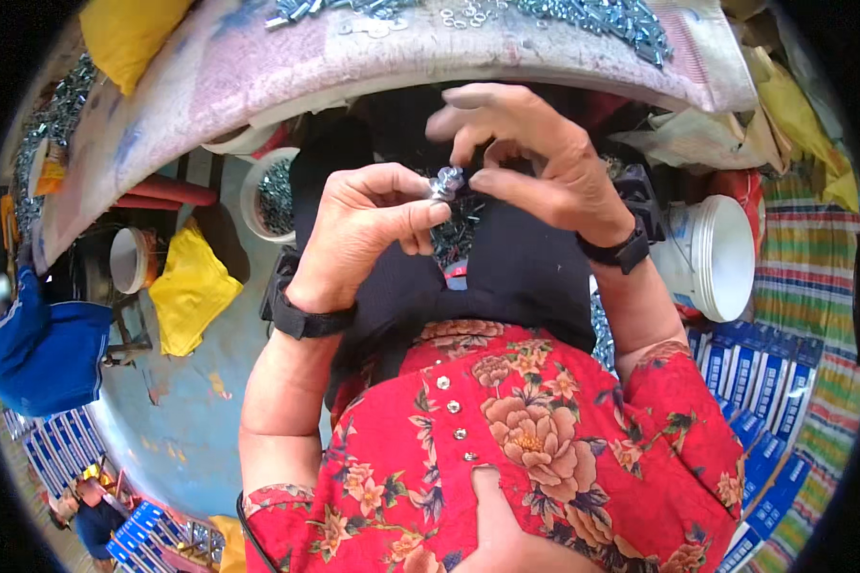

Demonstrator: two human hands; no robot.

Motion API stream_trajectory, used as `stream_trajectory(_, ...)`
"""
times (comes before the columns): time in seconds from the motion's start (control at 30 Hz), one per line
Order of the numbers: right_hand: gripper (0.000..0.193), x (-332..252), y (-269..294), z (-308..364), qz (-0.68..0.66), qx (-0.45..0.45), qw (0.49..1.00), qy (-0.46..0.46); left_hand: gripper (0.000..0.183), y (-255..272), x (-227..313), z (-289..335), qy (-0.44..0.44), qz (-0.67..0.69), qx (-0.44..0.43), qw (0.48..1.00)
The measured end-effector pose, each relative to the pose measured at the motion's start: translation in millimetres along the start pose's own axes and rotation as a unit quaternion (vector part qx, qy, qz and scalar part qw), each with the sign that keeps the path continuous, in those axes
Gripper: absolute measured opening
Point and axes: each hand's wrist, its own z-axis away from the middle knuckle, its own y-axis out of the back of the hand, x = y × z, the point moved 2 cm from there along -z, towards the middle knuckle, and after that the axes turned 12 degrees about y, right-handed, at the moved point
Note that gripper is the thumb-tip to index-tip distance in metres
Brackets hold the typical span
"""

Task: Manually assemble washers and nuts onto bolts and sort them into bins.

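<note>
Between the thumb and fingers of my left hand point(373, 212) is a small shiny metal bolt point(446, 181), with what looks like a nut or washers at its upper end. Its lower part is hidden by my fingers. My right hand point(545, 162) is just to the right of it, thumb and fingers curved but apart, with nothing visible between them. The right fingertips are close to the bolt; whether one touches it I cannot tell. Below both hands, a dark heap of small metal parts point(457, 234) lies between my knees.
Ahead is a cloth-covered table point(287, 72) bearing metal sleeves point(602, 21) and washers point(373, 27). A white bucket of metal parts point(258, 196) stands left, another white bucket point(726, 258) right. Blue-and-white boxes point(764, 382) are stacked at right. A yellow sack point(193, 286) lies left.
</note>
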Motion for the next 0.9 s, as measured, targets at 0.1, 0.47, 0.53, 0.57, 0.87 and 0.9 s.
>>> stream_trajectory(0.1,0.042,16.6,16.9,-1.7,0.186,-0.102,0.976,-0.044,0.010,4.6,-3.4,-16.0,0.018,0.011,-0.005,1.000)
stream_trajectory(0.47,0.041,48.6,15.1,15.9,0.059,-0.067,0.988,-0.129,0.008,12.6,-27.9,-42.0,0.088,0.030,-0.039,0.995)
stream_trajectory(0.53,0.020,61.4,15.3,19.3,0.086,-0.215,0.973,-0.015,0.008,13.9,-33.7,-46.1,0.086,0.028,-0.041,0.995)
stream_trajectory(0.57,0.009,62.7,15.5,23.2,0.103,-0.210,0.968,-0.089,0.008,12.2,-36.8,-46.9,0.094,0.026,-0.042,0.994)
stream_trajectory(0.87,0.025,99.4,47.7,26.8,0.214,-0.110,0.945,-0.222,0.018,72.8,54.2,-82.3,-0.347,-0.405,0.205,0.820)
stream_trajectory(0.9,0.023,102.1,49.2,29.9,0.219,-0.120,0.942,-0.224,0.015,93.5,78.9,-90.7,-0.259,-0.427,0.324,0.803)
